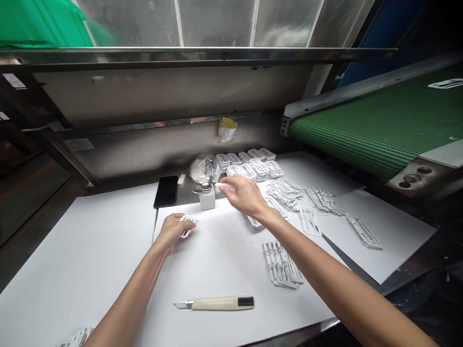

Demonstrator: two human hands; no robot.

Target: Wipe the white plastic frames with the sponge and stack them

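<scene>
My left hand (pixel 171 233) pinches a small white plastic frame (pixel 188 220) above the paper-covered table. Further back, my right hand (pixel 241 193) is closed with its thumb and fingertips around a small white piece (pixel 219 186) whose kind I cannot make out. Just left of those fingertips stands a small white square bottle (pixel 207 200), with its round shiny lid or metal part (pixel 202 187) on top. A utility knife (pixel 222 303) with a cream handle and bare blade lies in front of both hands, touched by neither.
Stacks of white plastic frames (pixel 253 166) sit at the back, and more loose frames (pixel 282 265) lie to the right. A black phone (pixel 166 191) and a clear plastic bag (pixel 204 167) are near the back edge. A green conveyor belt (pixel 376 127) runs at right.
</scene>
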